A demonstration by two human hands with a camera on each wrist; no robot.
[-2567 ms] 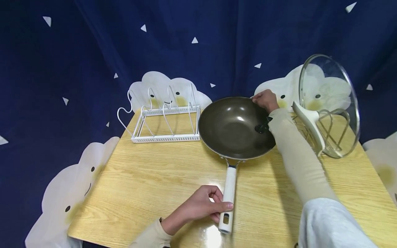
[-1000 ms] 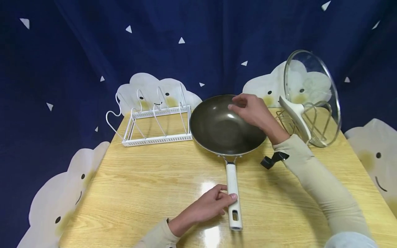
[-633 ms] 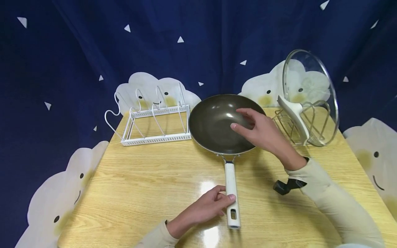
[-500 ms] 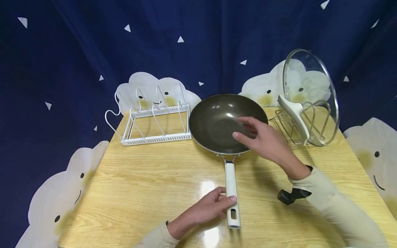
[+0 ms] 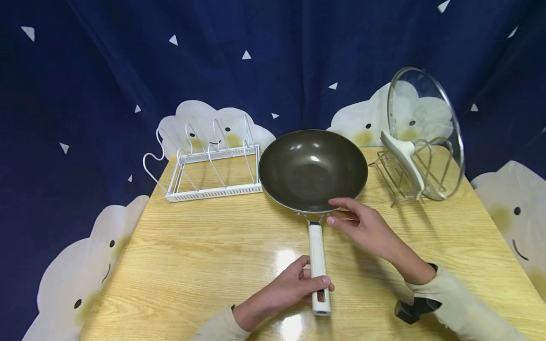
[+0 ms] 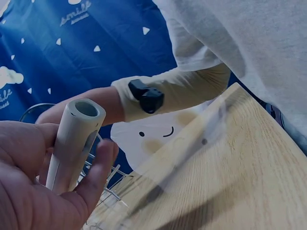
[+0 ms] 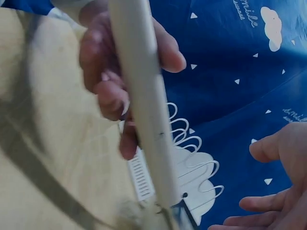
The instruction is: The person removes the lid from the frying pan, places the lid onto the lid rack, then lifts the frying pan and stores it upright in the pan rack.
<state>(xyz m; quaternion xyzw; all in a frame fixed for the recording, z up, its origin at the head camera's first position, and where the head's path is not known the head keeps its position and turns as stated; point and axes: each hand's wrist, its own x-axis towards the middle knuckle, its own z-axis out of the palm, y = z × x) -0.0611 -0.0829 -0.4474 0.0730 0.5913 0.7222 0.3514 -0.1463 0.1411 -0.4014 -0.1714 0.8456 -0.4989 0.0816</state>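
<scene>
A dark wok [image 5: 313, 175] with a long white handle [image 5: 316, 246] is at the middle of the wooden table, its inside facing up. My left hand [image 5: 294, 286] grips the handle near its end, thumb laid over it and fingers behind. In the left wrist view the hollow handle end [image 6: 72, 148] sticks out between thumb and fingers. My right hand [image 5: 367, 229] is beside the front of the wok, where handle meets pan, with fingers spread and nothing held. The right wrist view shows that hand [image 7: 283, 187] apart from the handle [image 7: 144, 96].
Left of the wok stands a white wire rack [image 5: 213, 191], right beside its rim. On the right, a glass lid [image 5: 426, 102] with a white grip leans upright in a metal wire rack [image 5: 394, 180]. A dark blue curtain [image 5: 290, 57] hangs behind the table.
My right hand has let go of the wok's far rim and come back over it toward the handle. The left hand keeps its grip, its thumb now slightly lower on the handle.
</scene>
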